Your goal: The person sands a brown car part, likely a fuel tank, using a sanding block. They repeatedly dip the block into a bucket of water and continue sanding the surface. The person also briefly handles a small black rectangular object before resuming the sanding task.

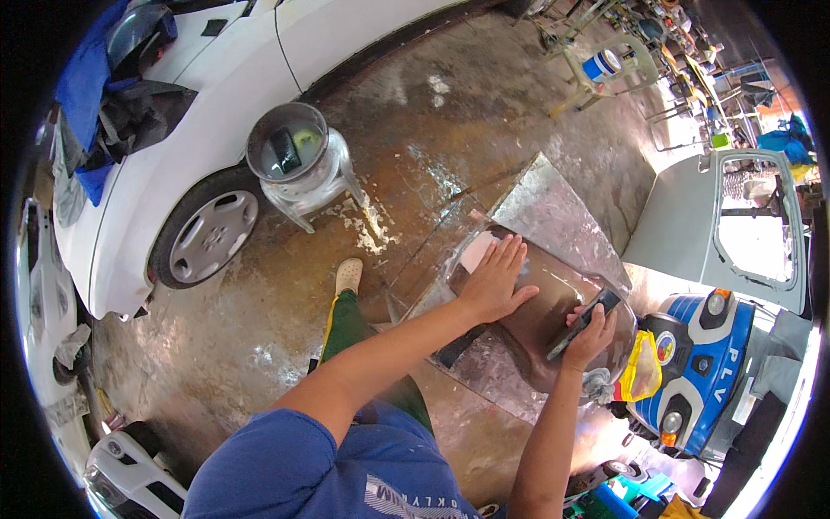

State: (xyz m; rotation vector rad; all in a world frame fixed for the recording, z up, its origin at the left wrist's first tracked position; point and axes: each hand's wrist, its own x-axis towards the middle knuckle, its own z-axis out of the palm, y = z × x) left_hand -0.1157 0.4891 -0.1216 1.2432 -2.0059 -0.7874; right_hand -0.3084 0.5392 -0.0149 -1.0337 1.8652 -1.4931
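A dark brown, curved panel (pixel 553 289) with a wet-looking shine lies in front of me on a worn grey board (pixel 553 203). My left hand (pixel 497 281) is spread flat on the panel's upper left part, beside a pale patch (pixel 477 251), with nothing held. At the panel's right side, my right hand (pixel 592 333) grips a dark, flat sanding block (pixel 564 342), its long edge close to the surface. The hand covers part of the block, and I cannot tell whether it touches the panel.
A clear basin (pixel 285 160) holding water, a dark block and something greenish stands on a stool (pixel 333 182). A white car (pixel 199 95) is at left. On the right are a grey car door (pixel 683 216), a blue-and-white vehicle front (pixel 705 363) and a yellow bag (pixel 641 368).
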